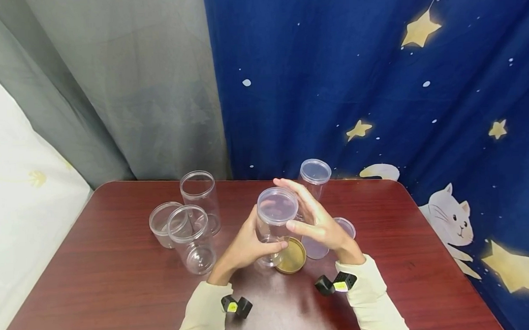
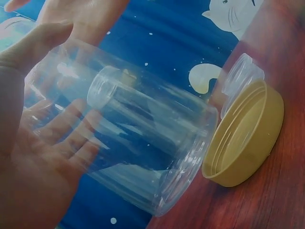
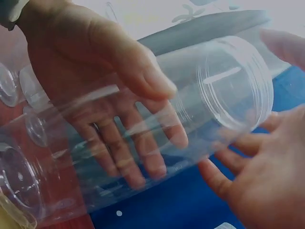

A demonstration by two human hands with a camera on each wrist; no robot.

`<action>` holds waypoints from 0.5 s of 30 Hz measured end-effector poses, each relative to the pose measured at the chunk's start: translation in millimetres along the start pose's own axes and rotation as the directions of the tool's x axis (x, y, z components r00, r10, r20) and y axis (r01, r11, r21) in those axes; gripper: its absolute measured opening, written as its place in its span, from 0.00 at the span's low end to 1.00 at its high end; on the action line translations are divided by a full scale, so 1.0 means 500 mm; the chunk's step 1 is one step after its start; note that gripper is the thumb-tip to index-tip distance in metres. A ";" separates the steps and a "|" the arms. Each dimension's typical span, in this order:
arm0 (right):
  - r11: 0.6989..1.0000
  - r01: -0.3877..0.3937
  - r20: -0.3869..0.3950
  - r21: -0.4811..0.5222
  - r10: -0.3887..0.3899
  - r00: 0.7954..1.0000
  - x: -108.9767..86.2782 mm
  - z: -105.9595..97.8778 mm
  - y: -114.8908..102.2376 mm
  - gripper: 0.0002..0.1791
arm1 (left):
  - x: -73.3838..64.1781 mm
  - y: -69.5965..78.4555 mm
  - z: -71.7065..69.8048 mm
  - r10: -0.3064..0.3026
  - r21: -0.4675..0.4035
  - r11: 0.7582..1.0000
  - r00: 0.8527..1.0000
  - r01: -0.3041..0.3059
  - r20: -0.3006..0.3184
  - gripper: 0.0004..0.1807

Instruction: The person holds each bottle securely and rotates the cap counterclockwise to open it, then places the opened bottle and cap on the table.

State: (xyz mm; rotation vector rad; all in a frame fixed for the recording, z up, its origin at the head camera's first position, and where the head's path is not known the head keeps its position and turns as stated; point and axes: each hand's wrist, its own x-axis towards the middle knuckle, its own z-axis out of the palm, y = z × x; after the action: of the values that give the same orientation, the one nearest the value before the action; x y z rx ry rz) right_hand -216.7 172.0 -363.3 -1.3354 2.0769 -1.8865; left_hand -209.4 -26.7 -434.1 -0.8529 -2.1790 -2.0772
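A clear cylindrical jar [image 1: 267,231] with a clear round top is held tilted above the table. My left hand [image 1: 243,244] grips its body, the thumb across the near side and the fingers behind, seen through the wall in the right wrist view. Around the jar's clear top [image 3: 238,83], my right hand [image 1: 316,224] is spread with its fingers extended beside the rim; the thumb [image 3: 286,47] stands apart from it in the right wrist view. A gold lid [image 2: 248,133] lies on the table beside the jar's base, its hollow side showing.
Left on the table [image 1: 119,289] stand two tall open jars [image 1: 199,200] [image 1: 197,246] and a short clear jar [image 1: 161,228]. Another tall jar [image 1: 315,172] with a clear top is behind my right hand. Clear round lids [image 1: 314,249] [image 1: 347,226] lie to the right. Curtains [image 1: 287,85] hang behind.
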 end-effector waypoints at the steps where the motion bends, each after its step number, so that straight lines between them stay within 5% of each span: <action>1: 0.999 -0.012 -0.043 -0.033 0.011 0.999 -0.002 0.005 -0.001 0.41 | 0.000 -0.001 0.001 -0.007 0.010 1.000 1.000 0.007 -0.014 0.48; 4: 0.974 -0.056 -0.217 -0.221 0.006 0.976 -0.005 0.026 -0.005 0.39 | 0.000 -0.002 0.007 -0.046 0.049 0.998 0.997 0.049 -0.061 0.47; 8: 0.854 -0.180 -0.426 -0.488 -0.053 0.903 -0.006 0.056 -0.014 0.38 | 0.001 -0.001 0.014 -0.090 0.079 0.992 0.990 0.099 -0.111 0.48; 11: 0.753 -0.262 -0.472 -0.604 -0.073 0.879 -0.004 0.074 -0.020 0.40 | 0.000 0.017 0.015 -0.106 0.099 0.988 0.985 0.120 -0.133 0.47; 15: 0.656 -0.316 -0.463 -0.685 -0.057 0.885 0.000 0.091 -0.024 0.42 | -0.003 0.037 0.014 -0.092 0.123 0.986 0.986 0.110 -0.139 0.44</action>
State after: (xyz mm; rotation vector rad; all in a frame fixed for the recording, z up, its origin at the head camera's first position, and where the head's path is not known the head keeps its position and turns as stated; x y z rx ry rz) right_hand -185.3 137.1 -365.4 -0.7559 3.3348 -1.3734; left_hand -198.3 -21.2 -418.4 -0.5863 -2.2999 -1.9436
